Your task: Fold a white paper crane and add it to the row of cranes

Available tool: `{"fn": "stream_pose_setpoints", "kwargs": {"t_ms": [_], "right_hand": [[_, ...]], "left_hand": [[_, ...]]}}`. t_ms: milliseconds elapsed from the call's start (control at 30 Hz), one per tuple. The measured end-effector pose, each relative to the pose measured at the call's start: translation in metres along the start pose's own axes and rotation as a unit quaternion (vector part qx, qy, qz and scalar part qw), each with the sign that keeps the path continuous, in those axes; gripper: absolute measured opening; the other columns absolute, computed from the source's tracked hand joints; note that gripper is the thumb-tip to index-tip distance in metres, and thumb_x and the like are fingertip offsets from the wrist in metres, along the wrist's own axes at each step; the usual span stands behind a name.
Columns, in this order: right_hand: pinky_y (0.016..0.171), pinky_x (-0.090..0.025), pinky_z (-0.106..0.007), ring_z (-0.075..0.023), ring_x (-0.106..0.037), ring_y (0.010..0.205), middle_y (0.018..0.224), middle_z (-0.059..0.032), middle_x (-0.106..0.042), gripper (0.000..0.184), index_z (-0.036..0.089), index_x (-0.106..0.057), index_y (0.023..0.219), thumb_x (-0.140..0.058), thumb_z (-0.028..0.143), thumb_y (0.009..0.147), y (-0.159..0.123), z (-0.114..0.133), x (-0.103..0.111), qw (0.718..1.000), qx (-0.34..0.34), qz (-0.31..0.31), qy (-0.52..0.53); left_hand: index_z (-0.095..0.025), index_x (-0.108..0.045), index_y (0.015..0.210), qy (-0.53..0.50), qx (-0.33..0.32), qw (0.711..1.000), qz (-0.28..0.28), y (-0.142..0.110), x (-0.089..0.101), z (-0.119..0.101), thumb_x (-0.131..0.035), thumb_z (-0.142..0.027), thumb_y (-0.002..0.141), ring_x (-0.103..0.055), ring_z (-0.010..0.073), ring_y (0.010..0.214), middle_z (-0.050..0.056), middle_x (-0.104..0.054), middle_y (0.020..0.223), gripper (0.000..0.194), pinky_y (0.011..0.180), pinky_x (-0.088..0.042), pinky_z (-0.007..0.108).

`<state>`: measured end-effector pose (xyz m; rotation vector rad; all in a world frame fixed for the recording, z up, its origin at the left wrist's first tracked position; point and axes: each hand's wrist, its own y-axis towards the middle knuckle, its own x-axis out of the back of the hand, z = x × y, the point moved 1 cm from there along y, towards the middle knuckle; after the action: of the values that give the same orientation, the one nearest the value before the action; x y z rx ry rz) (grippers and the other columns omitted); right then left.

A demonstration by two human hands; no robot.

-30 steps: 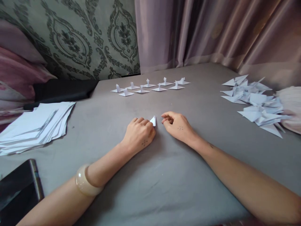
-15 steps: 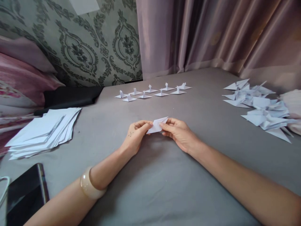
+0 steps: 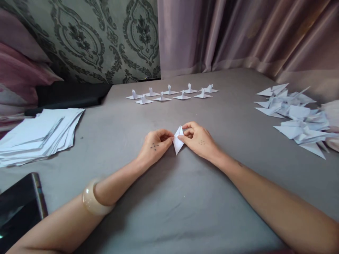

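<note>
Between my two hands is a small folded piece of white paper (image 3: 178, 144), diamond-shaped, its points facing toward and away from me. My left hand (image 3: 156, 144) pinches its left corner between thumb and fingers. On the other side my right hand (image 3: 200, 139) has the thumb on the paper's face and the fingers at its right edge. The paper is held just over the grey cloth (image 3: 159, 218). Farther back stand several small folded paper figures (image 3: 182, 95) in two rows, each with a flat base and an upright part.
At the left lies a stack of white paper sheets (image 3: 39, 137), with a dark-screened device (image 3: 21, 208) nearer me. A black folded item (image 3: 74, 93) is behind the stack. Several pointed folded papers (image 3: 299, 116) are heaped at the right. A curtain (image 3: 190, 35) hangs behind.
The folded paper has turned from lying slantwise to pointing toward and away from me. My right hand has shifted with it, its back now facing up more. The view has tilted slightly downward.
</note>
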<state>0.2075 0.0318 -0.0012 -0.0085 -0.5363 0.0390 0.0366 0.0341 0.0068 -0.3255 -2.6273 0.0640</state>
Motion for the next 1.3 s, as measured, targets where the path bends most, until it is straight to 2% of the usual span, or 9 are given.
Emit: {"fn": "stream_pose_setpoints", "kwargs": {"t_ms": [133, 233, 333, 400, 533, 667, 967, 1100, 1300], "right_hand": [[0.07, -0.046, -0.029, -0.014, -0.061, 0.07, 0.079, 0.0001, -0.067, 0.024, 0.021, -0.057, 0.101, -0.064, 0.026, 0.078, 0.002, 0.0, -0.004, 0.997, 0.039, -0.008, -0.061], [0.072, -0.047, -0.03, -0.0129, -0.058, 0.069, 0.092, -0.003, -0.065, 0.029, 0.02, -0.057, 0.103, -0.066, 0.025, 0.077, 0.003, -0.003, -0.003, 0.992, 0.06, -0.031, -0.104], [0.074, -0.047, -0.029, -0.0113, -0.057, 0.068, 0.104, -0.0056, -0.06, 0.026, 0.019, -0.058, 0.103, -0.062, 0.02, 0.078, 0.002, -0.006, 0.003, 0.986, 0.09, -0.045, -0.136], [0.075, -0.046, -0.028, -0.0122, -0.058, 0.074, 0.103, -0.0042, -0.06, 0.02, 0.021, -0.061, 0.098, -0.052, 0.013, 0.082, -0.002, -0.007, 0.008, 0.979, 0.131, -0.002, -0.154], [0.079, -0.045, -0.028, -0.0155, -0.059, 0.09, 0.1, -0.0033, -0.06, 0.032, 0.022, -0.063, 0.098, -0.044, 0.005, 0.079, -0.009, -0.005, 0.017, 0.962, 0.175, 0.078, -0.196], [0.08, -0.046, -0.029, -0.0174, -0.059, 0.093, 0.103, -0.0042, -0.059, 0.026, 0.023, -0.062, 0.102, -0.049, 0.013, 0.08, -0.011, -0.003, 0.02, 0.958, 0.168, 0.098, -0.21], [0.077, -0.044, -0.028, -0.0166, -0.058, 0.086, 0.099, -0.0043, -0.059, 0.018, 0.022, -0.062, 0.099, -0.052, 0.02, 0.084, -0.01, 0.0, 0.02, 0.952, 0.183, 0.103, -0.221], [0.074, -0.043, -0.028, -0.0146, -0.057, 0.08, 0.098, -0.004, -0.061, 0.019, 0.022, -0.067, 0.097, -0.05, 0.021, 0.088, -0.008, -0.001, 0.019, 0.954, 0.182, 0.087, -0.221], [0.07, -0.042, -0.027, -0.0126, -0.057, 0.074, 0.09, -0.0015, -0.063, 0.017, 0.023, -0.07, 0.085, -0.054, 0.026, 0.089, -0.002, -0.003, 0.018, 0.973, 0.149, 0.06, -0.167]], "left_hand": [[-0.018, -0.07, 0.09, 0.122, -0.105, 0.987, -0.024, 0.0, 0.001, 0.005, -0.055, -0.02, 0.08, -0.054, 0.0112, 0.067, 0.004, -0.064, 0.086, 0.018, 0.064, -0.043, 0.024], [-0.02, -0.07, 0.096, 0.173, -0.169, 0.97, 0.001, -0.001, 0.001, 0.008, -0.05, -0.015, 0.081, -0.056, 0.0111, 0.07, 0.004, -0.063, 0.096, 0.025, 0.067, -0.045, 0.025], [-0.021, -0.069, 0.098, 0.211, -0.179, 0.961, 0.02, -0.002, 0.002, 0.008, -0.049, -0.014, 0.08, -0.056, 0.0114, 0.07, 0.004, -0.062, 0.098, 0.028, 0.067, -0.046, 0.027], [-0.022, -0.069, 0.101, 0.224, -0.177, 0.958, 0.027, -0.002, 0.003, 0.007, -0.05, -0.015, 0.079, -0.056, 0.0114, 0.07, 0.004, -0.061, 0.1, 0.03, 0.068, -0.047, 0.027], [-0.023, -0.068, 0.104, 0.226, -0.186, 0.955, 0.055, 0.001, 0.008, 0.006, -0.053, -0.019, 0.082, -0.057, 0.0114, 0.071, 0.004, -0.061, 0.101, 0.027, 0.067, -0.047, 0.026], [-0.024, -0.067, 0.106, 0.238, -0.213, 0.944, 0.079, 0.006, 0.013, 0.011, -0.053, -0.026, 0.089, -0.059, 0.0121, 0.075, 0.004, -0.061, 0.104, 0.022, 0.069, -0.048, 0.026], [-0.022, -0.064, 0.11, 0.363, -0.29, 0.883, 0.066, 0.003, 0.011, 0.009, -0.032, -0.035, 0.1, -0.06, 0.0165, 0.086, 0.008, -0.063, 0.104, 0.036, 0.067, -0.047, 0.026], [-0.022, -0.066, 0.107, 0.313, -0.28, 0.906, 0.053, 0.003, 0.01, 0.011, -0.043, -0.034, 0.096, -0.06, 0.0149, 0.083, 0.006, -0.064, 0.103, 0.028, 0.066, -0.045, 0.025], [-0.021, -0.07, 0.09, 0.213, -0.196, 0.957, 0.032, 0.01, 0.007, 0.009, -0.051, -0.028, 0.089, -0.054, 0.0107, 0.066, 0.003, -0.065, 0.094, 0.02, 0.062, -0.043, 0.024]]}}
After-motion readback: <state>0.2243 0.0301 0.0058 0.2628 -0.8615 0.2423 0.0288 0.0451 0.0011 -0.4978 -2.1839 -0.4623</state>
